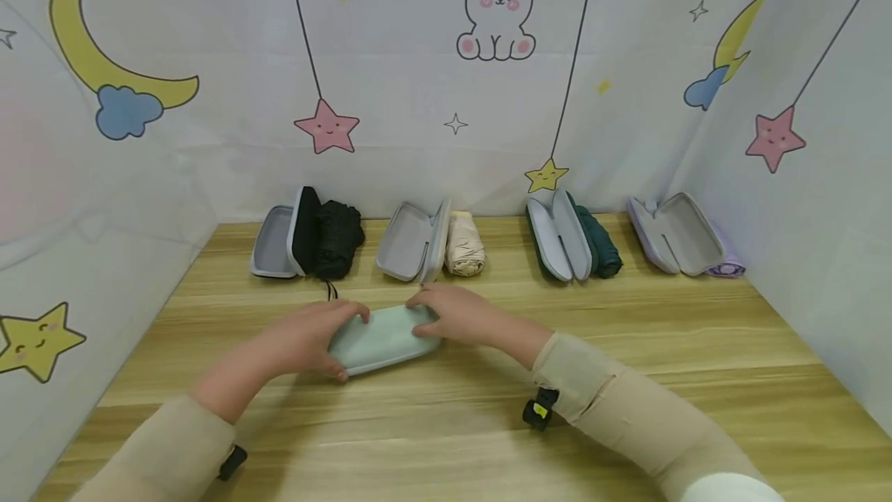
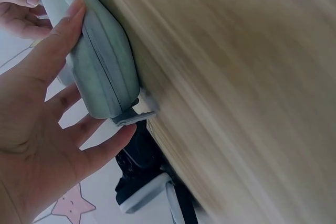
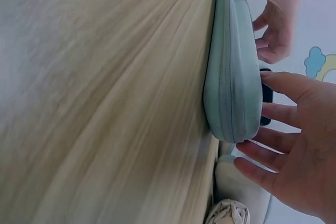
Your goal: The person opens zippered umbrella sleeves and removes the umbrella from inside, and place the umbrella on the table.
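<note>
A closed mint-green zip case (image 1: pixel 386 338) lies flat on the wooden table, slightly slanted, with a grey zipper band (image 3: pixel 234 77) around its side. My left hand (image 1: pixel 317 335) holds its left end, thumb at the near edge and fingers toward the far side. At the opposite end, my right hand (image 1: pixel 453 314) holds the case with the thumb on top and the fingers at the far corner. In the left wrist view a grey tab (image 2: pixel 136 118) sticks out from the case's end, close to the left fingertips.
Along the back stand an open black case (image 1: pixel 277 242) beside a black bundle (image 1: pixel 337 238), an open light case (image 1: pixel 411 242) with a beige bundle (image 1: pixel 464 245), an open green case (image 1: pixel 557 238) with a dark green bundle (image 1: pixel 599 242), and an open lilac case (image 1: pixel 676 235) with a lilac bundle (image 1: pixel 728 258).
</note>
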The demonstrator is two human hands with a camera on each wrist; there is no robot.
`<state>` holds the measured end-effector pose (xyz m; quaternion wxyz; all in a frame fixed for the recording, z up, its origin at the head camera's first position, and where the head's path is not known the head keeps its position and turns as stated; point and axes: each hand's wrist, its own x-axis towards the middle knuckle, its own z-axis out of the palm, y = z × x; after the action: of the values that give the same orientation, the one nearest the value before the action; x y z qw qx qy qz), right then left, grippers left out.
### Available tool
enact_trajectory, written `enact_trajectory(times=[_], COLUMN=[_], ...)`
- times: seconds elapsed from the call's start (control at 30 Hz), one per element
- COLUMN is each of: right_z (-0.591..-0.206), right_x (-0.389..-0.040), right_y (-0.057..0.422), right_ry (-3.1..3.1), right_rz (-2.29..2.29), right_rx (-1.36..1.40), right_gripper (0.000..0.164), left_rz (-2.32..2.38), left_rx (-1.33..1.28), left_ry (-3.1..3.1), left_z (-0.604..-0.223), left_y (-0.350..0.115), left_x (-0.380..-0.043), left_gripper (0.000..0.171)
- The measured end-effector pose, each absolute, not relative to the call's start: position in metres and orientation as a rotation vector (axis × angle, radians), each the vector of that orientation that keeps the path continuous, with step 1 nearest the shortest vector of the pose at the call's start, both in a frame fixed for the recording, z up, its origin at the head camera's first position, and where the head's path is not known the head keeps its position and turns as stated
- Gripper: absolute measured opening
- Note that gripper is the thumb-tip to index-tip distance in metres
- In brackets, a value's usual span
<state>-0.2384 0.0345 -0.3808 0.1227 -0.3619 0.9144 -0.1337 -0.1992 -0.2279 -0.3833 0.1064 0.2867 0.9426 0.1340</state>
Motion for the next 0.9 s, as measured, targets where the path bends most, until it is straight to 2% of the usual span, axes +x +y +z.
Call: enact_trajectory(times=[0.9], right_z=[-0.365], right_x=[-0.24], right_y=[0.122], right_ry=[2.621], right_rz=[-0.393], right_rx=[-0.897], right_gripper=[0.049], left_rz=[0.385], left_rx=[0.93], left_ry=[2.728], left_z=[-0.381], left_y=[-0.131], left_x=[-0.215], left_gripper=[0.077])
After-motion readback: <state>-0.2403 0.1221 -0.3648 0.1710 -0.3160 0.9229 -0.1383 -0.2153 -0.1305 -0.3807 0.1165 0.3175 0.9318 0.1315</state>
